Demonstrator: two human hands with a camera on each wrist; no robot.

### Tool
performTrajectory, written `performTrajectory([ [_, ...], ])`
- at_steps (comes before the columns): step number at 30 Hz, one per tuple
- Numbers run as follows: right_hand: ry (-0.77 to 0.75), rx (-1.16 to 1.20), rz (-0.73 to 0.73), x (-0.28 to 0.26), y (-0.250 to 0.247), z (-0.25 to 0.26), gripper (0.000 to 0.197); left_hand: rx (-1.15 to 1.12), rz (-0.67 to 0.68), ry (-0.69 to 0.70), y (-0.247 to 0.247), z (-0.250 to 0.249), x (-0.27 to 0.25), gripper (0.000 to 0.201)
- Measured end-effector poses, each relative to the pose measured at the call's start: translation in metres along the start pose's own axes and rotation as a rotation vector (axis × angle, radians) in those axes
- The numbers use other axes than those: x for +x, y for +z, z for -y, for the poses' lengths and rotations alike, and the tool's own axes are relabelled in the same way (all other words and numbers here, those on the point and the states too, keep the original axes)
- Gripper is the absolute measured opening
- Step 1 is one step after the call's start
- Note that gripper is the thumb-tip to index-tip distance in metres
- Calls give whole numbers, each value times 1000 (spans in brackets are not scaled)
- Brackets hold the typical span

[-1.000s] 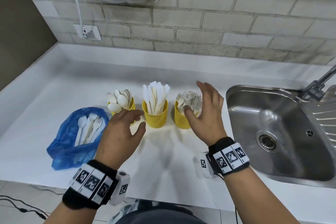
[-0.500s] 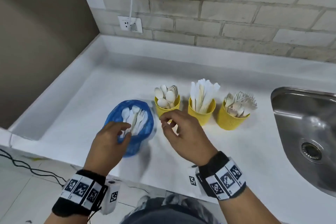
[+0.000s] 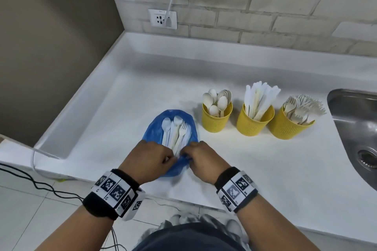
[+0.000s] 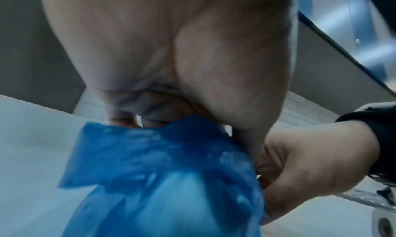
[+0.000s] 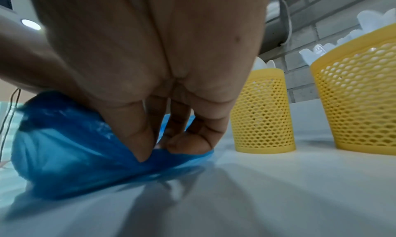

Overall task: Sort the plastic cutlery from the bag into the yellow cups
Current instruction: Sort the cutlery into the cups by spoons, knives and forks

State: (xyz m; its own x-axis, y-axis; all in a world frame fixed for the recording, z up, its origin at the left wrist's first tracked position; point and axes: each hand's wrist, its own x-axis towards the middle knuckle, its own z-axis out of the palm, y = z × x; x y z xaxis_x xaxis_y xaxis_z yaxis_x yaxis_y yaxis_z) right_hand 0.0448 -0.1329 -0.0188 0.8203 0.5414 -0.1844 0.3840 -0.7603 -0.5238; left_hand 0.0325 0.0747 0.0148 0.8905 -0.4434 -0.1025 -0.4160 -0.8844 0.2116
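Observation:
A blue plastic bag [image 3: 155,128] lies open on the white counter [image 3: 275,169] with white spoons and forks [image 3: 176,131] spread inside. Both hands are at its near end. My left hand [image 3: 173,156] curls its fingers over the bag's edge [image 4: 160,172] by the cutlery handles. My right hand [image 3: 186,154] pinches the bag film [image 5: 75,156] between thumb and fingers [image 5: 186,145]. To the right stand three yellow mesh cups: one of spoons [image 3: 217,122], one of knives [image 3: 255,125], one of forks [image 3: 289,128]. Whether a handle is caught in either grip is hidden.
A steel sink [image 3: 357,124] is set into the counter at the right. A raised white ledge [image 3: 85,98] runs along the left and back below a wall socket [image 3: 162,18]. The counter's front edge lies just under my wrists, with cables [image 3: 40,185] on the floor.
My right hand left the fork cup and came down left to the bag. My left hand also dropped onto the bag's near end. The view has swung left.

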Motion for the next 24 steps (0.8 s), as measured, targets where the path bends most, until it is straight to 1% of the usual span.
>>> performTrajectory([
  [3,-3,-117,-24,2,4,0,24,-7,17,176,4,9,5,61],
  [4,12,-149,-33,1,3,1,21,-34,26,212,5,11,6,62],
  [5,20,-166,-65,1,2,2,19,-87,49,234,6,12,7,62],
  [7,6,-145,-144,1,-1,7,24,-197,141,231,2,12,8,59],
  [9,-20,-34,-148,1,-1,14,33,-292,230,167,-5,11,9,52],
  [11,-8,79,-63,2,-1,21,46,-305,276,88,-10,13,12,46],
  [12,18,81,-15,2,-3,24,46,-275,279,56,-10,16,14,44],
  [14,78,-8,52,2,-5,28,34,-174,253,-12,-8,25,18,38],
  [15,112,-46,59,2,-5,27,29,-113,236,-58,-6,29,20,33],
  [17,184,-64,39,4,-4,25,27,-30,212,-155,-3,36,25,24],
  [20,264,-13,-9,11,-1,23,28,-45,165,-262,-1,35,34,23],
  [24,401,69,-65,26,1,22,25,-114,111,-314,8,28,44,29],
])
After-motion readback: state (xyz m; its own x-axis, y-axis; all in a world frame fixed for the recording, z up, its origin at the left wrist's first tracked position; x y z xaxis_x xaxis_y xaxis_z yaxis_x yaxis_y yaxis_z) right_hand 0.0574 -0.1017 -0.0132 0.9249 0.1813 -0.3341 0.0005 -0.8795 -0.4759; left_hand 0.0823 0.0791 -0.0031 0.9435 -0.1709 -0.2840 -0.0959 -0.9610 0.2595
